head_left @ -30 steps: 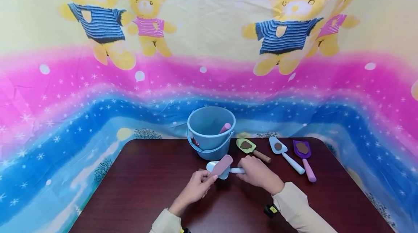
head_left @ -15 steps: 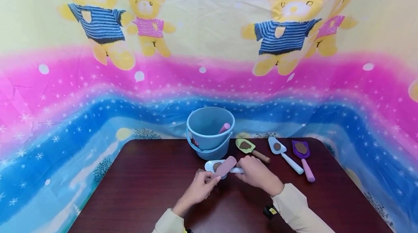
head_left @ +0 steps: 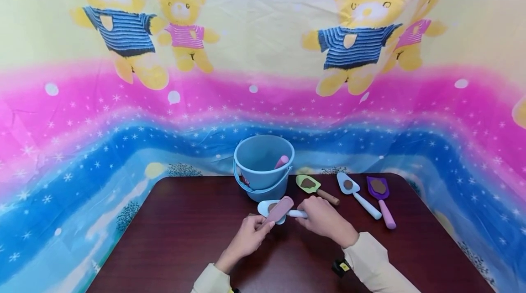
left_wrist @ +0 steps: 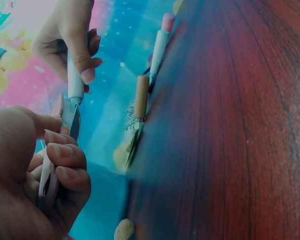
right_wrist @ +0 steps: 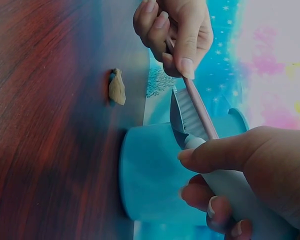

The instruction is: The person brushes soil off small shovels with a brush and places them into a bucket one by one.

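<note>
My left hand (head_left: 245,237) grips a pink brush (head_left: 281,208) with a long flat back. In the right wrist view, pale bristles (right_wrist: 192,112) show between this back and the blade of a toy trowel. The white handle of that trowel (head_left: 298,213) is in my right hand (head_left: 324,218), its blade pointing left and raised off the table. A brown patch (head_left: 271,207) marks the white blade, partly covered by the brush. The left wrist view shows my left fingers (left_wrist: 65,155) curled round the brush handle.
A blue bucket (head_left: 263,183) with a pink handle (head_left: 281,161) inside stands behind my hands. Rightward lie a green trowel (head_left: 306,182), a pale blue trowel (head_left: 363,199) and a purple trowel (head_left: 379,187), all with brown patches. A tan lump (right_wrist: 117,89) sits on the table.
The brush has gone right along the trowel and come partway back left, uncovering some of the brown patch. Both hands keep their holds; the trowels on the table have not moved.
</note>
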### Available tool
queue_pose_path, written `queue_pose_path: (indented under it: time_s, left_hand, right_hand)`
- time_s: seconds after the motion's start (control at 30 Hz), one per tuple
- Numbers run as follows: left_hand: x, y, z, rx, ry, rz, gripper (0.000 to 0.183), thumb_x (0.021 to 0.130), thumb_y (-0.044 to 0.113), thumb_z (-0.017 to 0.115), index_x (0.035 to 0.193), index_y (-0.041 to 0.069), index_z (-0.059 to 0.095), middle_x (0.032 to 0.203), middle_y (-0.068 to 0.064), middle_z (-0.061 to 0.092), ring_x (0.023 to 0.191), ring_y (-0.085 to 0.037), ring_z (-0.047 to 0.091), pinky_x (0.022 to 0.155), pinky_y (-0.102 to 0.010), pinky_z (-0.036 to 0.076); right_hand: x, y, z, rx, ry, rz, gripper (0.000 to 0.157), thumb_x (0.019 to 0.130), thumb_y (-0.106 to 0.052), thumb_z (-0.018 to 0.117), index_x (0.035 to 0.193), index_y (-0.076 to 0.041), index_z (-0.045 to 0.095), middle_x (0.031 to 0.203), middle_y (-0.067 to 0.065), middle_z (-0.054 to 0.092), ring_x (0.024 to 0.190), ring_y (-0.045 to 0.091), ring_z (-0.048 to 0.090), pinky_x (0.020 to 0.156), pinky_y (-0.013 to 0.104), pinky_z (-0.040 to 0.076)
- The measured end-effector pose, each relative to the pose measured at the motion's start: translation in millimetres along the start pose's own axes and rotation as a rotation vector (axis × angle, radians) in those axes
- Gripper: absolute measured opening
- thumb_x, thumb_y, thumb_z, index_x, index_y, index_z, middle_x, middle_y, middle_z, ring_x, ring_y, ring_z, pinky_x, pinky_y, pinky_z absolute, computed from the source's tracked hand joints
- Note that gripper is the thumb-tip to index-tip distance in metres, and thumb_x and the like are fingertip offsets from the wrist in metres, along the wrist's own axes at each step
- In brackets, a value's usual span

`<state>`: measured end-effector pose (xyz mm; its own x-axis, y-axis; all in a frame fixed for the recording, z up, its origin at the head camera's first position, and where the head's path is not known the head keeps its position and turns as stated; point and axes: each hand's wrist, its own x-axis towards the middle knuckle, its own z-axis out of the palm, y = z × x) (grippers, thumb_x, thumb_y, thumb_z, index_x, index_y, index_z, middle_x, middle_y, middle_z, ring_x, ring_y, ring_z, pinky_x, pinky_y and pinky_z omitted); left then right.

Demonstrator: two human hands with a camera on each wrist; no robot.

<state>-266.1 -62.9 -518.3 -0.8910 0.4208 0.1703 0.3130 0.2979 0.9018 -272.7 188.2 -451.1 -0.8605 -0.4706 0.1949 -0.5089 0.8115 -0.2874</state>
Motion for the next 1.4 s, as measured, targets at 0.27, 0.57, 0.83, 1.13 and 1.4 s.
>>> queue_pose_path:
  time_s: [0.27, 0.57, 0.83, 1.13, 1.4]
  left_hand:
    - [0.8, -2.5, -0.8, 0.137, 0.064, 0.053, 0.035, 0.101, 0.031, 0.064, 0.088, -0.001, 0.072, 0.057, 0.010, 0.044, 0.054, 0.000, 0.040, 0.049, -0.017, 0.033]
    - [-0.2, -3.8, -3.3, 0.166, 0.083, 0.071, 0.034, 0.101, 0.031, 0.065, 0.086, 0.001, 0.072, 0.057, 0.010, 0.044, 0.058, -0.001, 0.042, 0.052, -0.017, 0.034]
    - [-1.3, -6.3, -5.8, 0.177, 0.078, 0.054, 0.033, 0.100, 0.034, 0.066, 0.090, 0.003, 0.074, 0.059, 0.008, 0.046, 0.060, -0.004, 0.043, 0.052, -0.020, 0.036]
    - [-1.2, -10.4, -8.1, 0.168, 0.086, 0.065, 0.031, 0.100, 0.033, 0.067, 0.087, 0.005, 0.072, 0.058, 0.008, 0.043, 0.054, -0.002, 0.039, 0.048, -0.019, 0.031]
    - [-2.4, -10.1, -11.7, 0.162, 0.088, 0.056, 0.027, 0.099, 0.034, 0.067, 0.085, 0.012, 0.070, 0.059, 0.007, 0.043, 0.051, -0.001, 0.036, 0.046, -0.019, 0.030]
  right_hand:
    - [-1.3, 1.7, -1.9, 0.005, 0.010, -0.015, 0.014, 0.086, -0.018, 0.081, 0.074, -0.017, 0.073, 0.052, -0.013, 0.048, 0.048, 0.004, 0.046, 0.053, 0.025, 0.043]
    - [-2.0, 6.1, -1.3, 0.004, 0.004, -0.017, 0.013, 0.086, -0.022, 0.082, 0.077, -0.017, 0.074, 0.055, -0.016, 0.050, 0.049, 0.002, 0.047, 0.053, 0.023, 0.043]
    - [-3.1, 9.0, -0.1, 0.047, -0.007, -0.001, 0.010, 0.086, -0.019, 0.082, 0.079, -0.016, 0.076, 0.056, -0.016, 0.053, 0.049, 0.003, 0.047, 0.054, 0.024, 0.044]
    - [-5.3, 8.7, -2.9, 0.091, -0.037, 0.017, 0.008, 0.087, -0.019, 0.082, 0.082, -0.015, 0.076, 0.058, -0.015, 0.056, 0.050, 0.004, 0.049, 0.054, 0.024, 0.045]
    - [-5.4, 14.4, -0.5, 0.056, -0.028, 0.000, 0.007, 0.086, -0.019, 0.082, 0.083, -0.014, 0.078, 0.063, -0.014, 0.062, 0.054, 0.001, 0.051, 0.056, 0.024, 0.045]
